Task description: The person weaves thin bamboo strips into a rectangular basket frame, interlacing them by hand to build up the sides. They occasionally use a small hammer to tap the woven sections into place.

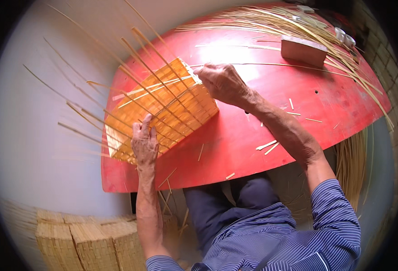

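A woven bamboo basket (181,122), yellow-orange, lies on its side on the red table. Long upright bamboo strips stick out of its edge toward the upper left, and thin pale strips (156,90) cross them. My left hand (145,142) rests on the basket's near left part among the uprights, its fingers stretched and apart. At the basket's far right corner, my right hand (221,83) is closed in a pinch. A long thin bamboo strip (271,63) runs rightward from that hand; its fingertips are partly hidden.
The red table (235,149) has a rounded far edge and scattered strip offcuts (266,145). A reddish-brown block (303,52) sits on long strips beside a large bundle (253,20). White cups (344,37) stand far right. Woven baskets (90,239) are at lower left, and more strips (352,167) hang at right.
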Demonstrator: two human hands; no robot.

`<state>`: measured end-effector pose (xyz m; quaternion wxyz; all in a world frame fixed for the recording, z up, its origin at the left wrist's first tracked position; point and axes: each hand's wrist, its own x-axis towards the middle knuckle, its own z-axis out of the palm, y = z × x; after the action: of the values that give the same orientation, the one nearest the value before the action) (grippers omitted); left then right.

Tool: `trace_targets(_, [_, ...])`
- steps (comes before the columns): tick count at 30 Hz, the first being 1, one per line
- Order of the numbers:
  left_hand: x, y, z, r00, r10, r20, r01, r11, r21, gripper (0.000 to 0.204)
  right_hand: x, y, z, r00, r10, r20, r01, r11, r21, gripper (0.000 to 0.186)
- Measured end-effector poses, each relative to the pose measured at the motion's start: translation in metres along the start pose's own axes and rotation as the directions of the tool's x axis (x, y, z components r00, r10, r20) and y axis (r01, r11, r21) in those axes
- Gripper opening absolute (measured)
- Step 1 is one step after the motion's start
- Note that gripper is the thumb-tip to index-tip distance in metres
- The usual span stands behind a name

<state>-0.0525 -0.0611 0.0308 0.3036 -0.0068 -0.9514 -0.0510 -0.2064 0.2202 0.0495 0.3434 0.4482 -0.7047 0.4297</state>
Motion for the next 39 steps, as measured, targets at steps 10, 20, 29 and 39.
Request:
trace_targets(10, [0.001, -0.01, 0.0, 0.982, -0.112, 0.152, 0.1, 0.992, 0.081, 0.061, -0.019, -0.026, 0.064, 0.959, 0.064, 0.276, -0.007, 0.979, -0.203, 0.029])
trace_targets(20, [0.008, -0.006, -0.001, 0.989, -0.05, 0.143, 0.031, 0.991, 0.13, 0.06, 0.008, -0.014, 0.077, 0.959, 0.156, 0.237, -0.095, 0.964, -0.25, 0.027])
trace_targets(29, [0.001, -0.009, 0.004, 0.995, -0.028, 0.099, 0.008, 0.98, 0.199, 0.069, 0.007, -0.01, 0.089, 0.968, 0.102, 0.228, -0.046, 0.97, -0.238, 0.025])
trace_targets(39, [-0.068, 0.014, -0.047, 0.964, 0.128, -0.234, -0.175, 0.966, -0.192, 0.039, 0.011, 0.032, 0.048, 0.976, 0.128, 0.176, -0.107, 0.986, -0.124, 0.027])
